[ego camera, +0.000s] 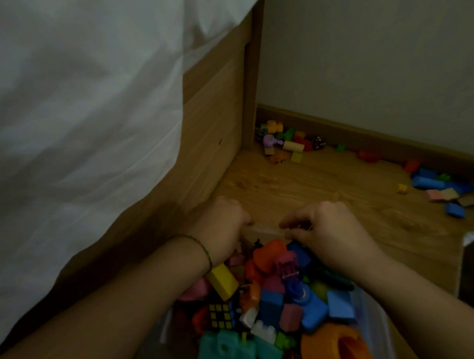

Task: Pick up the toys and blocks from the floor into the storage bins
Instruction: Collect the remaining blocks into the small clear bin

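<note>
A: Why are the fingers curled there?
B: The left hand (221, 229) and the right hand (331, 229) both grip the far rim of the full storage bin (372, 317), I think to drag it toward the blocks (442, 186) on the floor (312, 181), far right.

clear plastic storage bin (372, 317): heaped with colourful toy blocks (271, 305) | mixed block heap (283, 143): wooden floor (312, 181), far corner | blue and pink blocks (442, 188): floor, right
</note>
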